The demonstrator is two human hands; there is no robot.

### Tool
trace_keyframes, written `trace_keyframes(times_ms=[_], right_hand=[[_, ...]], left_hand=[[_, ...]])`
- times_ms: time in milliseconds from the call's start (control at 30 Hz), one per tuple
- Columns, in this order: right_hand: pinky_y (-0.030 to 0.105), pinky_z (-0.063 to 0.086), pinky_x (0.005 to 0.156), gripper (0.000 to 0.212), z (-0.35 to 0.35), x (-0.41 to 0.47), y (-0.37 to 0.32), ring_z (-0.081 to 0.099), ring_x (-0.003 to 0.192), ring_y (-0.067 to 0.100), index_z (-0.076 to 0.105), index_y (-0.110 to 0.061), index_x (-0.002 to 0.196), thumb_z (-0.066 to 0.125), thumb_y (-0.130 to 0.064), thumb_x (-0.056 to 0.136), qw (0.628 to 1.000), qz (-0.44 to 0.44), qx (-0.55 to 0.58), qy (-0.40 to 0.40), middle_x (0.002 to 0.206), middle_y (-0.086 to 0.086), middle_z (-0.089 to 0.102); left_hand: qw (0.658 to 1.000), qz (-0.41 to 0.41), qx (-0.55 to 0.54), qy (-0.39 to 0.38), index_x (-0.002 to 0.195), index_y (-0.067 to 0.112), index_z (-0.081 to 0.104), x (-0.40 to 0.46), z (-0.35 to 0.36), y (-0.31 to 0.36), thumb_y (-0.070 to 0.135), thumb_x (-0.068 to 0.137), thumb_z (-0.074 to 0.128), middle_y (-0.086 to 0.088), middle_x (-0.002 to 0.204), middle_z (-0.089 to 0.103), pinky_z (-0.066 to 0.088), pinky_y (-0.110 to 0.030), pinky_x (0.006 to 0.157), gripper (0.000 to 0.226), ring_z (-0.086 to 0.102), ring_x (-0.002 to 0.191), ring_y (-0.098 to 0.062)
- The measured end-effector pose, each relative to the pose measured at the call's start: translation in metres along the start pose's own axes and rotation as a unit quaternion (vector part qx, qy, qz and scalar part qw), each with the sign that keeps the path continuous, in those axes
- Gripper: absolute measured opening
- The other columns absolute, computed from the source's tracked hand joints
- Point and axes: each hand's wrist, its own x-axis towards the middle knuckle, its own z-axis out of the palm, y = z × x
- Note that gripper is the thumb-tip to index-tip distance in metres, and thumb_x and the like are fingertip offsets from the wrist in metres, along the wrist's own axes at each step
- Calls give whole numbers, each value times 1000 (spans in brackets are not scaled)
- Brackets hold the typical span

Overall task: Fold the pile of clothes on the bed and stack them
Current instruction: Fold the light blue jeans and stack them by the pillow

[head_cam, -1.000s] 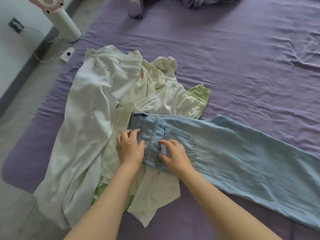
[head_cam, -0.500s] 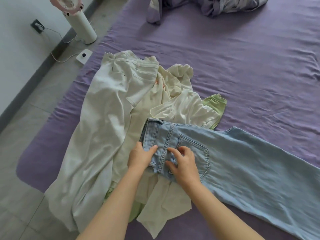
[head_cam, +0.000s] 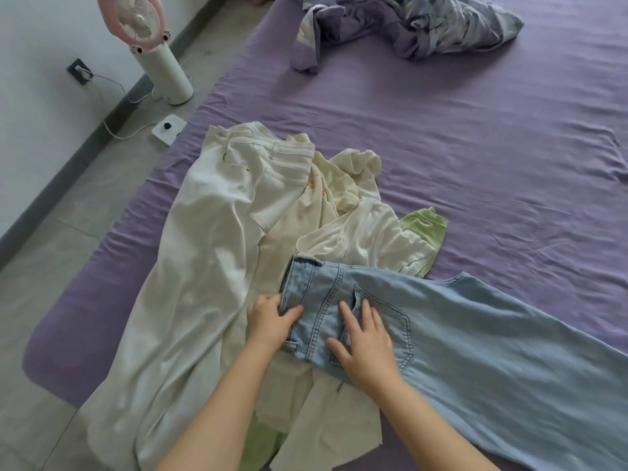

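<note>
Light blue jeans [head_cam: 475, 341] lie flat across the purple bed [head_cam: 441, 147], the waistband on the left and the legs running off to the lower right. My left hand [head_cam: 270, 322] grips the waistband edge, thumb on top of the denim. My right hand [head_cam: 365, 345] presses flat with spread fingers on the back pocket. Under the waistband sits the pile: white trousers [head_cam: 204, 249] draped over the bed's left edge, a cream shirt [head_cam: 339, 198] and a light green garment [head_cam: 424, 229].
A crumpled purple-grey blanket [head_cam: 407, 25] lies at the far end of the bed. On the grey floor to the left stand a white and pink fan [head_cam: 163, 62] and a small white box [head_cam: 169, 129] with cables to a wall socket [head_cam: 79, 71].
The view has tilted up, showing more of the far bed. My left hand has shifted onto the waistband edge and taken hold; my right hand has flattened on the pocket.
</note>
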Motion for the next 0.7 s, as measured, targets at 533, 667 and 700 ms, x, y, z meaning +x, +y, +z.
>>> trace_keyframes(times_ms=[533, 667, 700], right_hand=[[50, 7, 118, 66, 1, -6, 55, -15, 147, 20, 2, -43, 150, 21, -68, 92, 998, 60, -13, -33, 161, -1, -10], [47, -3, 116, 71, -11, -14, 75, -17, 146, 19, 2, -44, 149, 18, -72, 87, 989, 89, 5, 116, 160, -2, -12], [47, -5, 116, 73, -10, -20, 81, -17, 146, 18, 1, -44, 149, 15, -74, 84, 985, 98, 17, 143, 160, -2, -12]], left_hand=[[993, 77, 66, 64, 113, 17, 48, 4, -2, 40, 50, 87, 60, -6, 100, 66, 45, -35, 71, 44, 62, 92, -30], [985, 125, -3, 115, 105, 14, 54, 9, -22, 51, 34, 93, 57, -6, 99, 64, 34, -30, 67, 23, 59, 91, -28], [985, 127, -10, 113, 104, 14, 54, 10, -27, 52, 34, 94, 56, -6, 99, 64, 34, -30, 68, 23, 58, 90, -28]])
